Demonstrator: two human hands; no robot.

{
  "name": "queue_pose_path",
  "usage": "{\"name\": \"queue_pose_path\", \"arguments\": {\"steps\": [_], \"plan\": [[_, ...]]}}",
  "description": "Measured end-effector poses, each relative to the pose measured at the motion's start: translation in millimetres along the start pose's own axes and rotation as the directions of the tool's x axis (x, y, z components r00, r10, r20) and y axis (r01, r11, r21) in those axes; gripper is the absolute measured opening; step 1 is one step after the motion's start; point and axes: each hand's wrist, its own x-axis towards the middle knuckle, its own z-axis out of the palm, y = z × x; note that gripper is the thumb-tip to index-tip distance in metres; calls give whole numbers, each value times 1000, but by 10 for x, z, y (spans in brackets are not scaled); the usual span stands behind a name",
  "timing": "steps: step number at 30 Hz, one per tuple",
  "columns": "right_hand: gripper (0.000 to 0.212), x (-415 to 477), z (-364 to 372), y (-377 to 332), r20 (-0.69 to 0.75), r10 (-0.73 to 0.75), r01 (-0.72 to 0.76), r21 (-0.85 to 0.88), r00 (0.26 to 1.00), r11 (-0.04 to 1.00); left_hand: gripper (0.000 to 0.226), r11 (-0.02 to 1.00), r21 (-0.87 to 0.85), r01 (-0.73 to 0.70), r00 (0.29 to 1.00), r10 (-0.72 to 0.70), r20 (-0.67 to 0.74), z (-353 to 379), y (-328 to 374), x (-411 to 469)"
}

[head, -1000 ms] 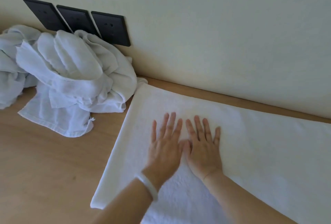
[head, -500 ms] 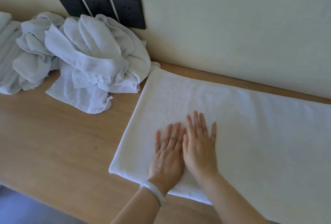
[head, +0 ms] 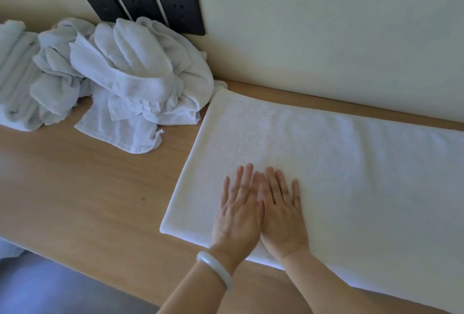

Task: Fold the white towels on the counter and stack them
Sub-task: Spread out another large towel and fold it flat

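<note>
Left edge: a ribbed white towel lies on the table, partly cut off by the frame, its right side touching the heap next to it
Lower left corner: a strip of grey-blue floor shows below the table's front edge
Upper left: a heap of crumpled white terry towels is piled against the wall; one flat corner with a loose thread spreads toward the front of the table
Above the heap: three black square wall sockets sit side by side on the wall, their lower edges hidden behind the heap
Surface: a light wooden table runs across the frame from left to right and carries all the towels
Centre to right: a flat white terry towel is spread smooth on the table; its far left corner touches the heap and its right end runs out of the frame
Left hand: the left hand is released, palm down and fingers straight, pressing the flat towel near its front left corner
Wrist: a pale round bracelet circles the left wrist, over the table's front edge
Right hand: the right hand is also released, flat on the same towel with fingers straight, its inner edge touching the left hand
Background right: a cream wall rises behind the table
</note>
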Motion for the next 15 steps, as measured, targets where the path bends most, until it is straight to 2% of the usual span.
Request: {"name": "queue_pose_path", "arguments": {"steps": [2,6,11,15], "plan": [[64,7,4,-2,7,-21,21,-14,1000,1000,56,998,-63,-12,999,14,31,128,181,49],[55,-212,-41,170,-25,-9,10,42,1000,999,55,1000,10,-10,998,10,62,215,43,8],[60,-1121,-188,1018,-34,211,-212,-31,977,977,56,998,59,-20,999,18,27,277,72,4],[60,-1186,-274,1006,-1,308,-307,-33,952,951,57,996,82,33,999,-31,-16,291,142,11]]}}
